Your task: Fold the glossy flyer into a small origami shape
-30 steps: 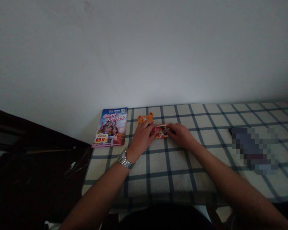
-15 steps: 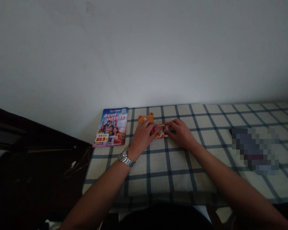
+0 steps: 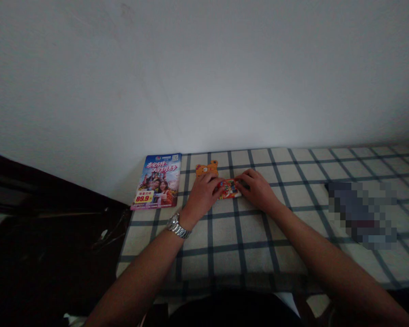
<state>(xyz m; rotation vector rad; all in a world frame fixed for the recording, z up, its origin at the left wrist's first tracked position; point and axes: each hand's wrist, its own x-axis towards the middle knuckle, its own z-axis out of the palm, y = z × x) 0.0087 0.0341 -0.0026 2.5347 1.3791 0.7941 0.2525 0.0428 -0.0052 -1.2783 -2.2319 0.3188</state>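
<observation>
A small red, colourfully printed packet [image 3: 229,190] lies flat on the checked tablecloth [image 3: 259,236]. My left hand [image 3: 202,195], with a metal watch on its wrist, has its curled fingers pressed on the packet's left end. My right hand [image 3: 256,190] presses its fingers on the right end. An orange bear-shaped card [image 3: 206,169] lies just behind my left hand, touching nothing I can make out.
A blue printed leaflet [image 3: 158,180] lies at the table's back left corner, next to the white wall. A blurred dark object [image 3: 361,211] sits on the right of the table. Left of the table is dark furniture, very dim.
The packet's raised flap has been pressed down flat. Both hands stay on the packet, with the right fingers shifted slightly over its right end.
</observation>
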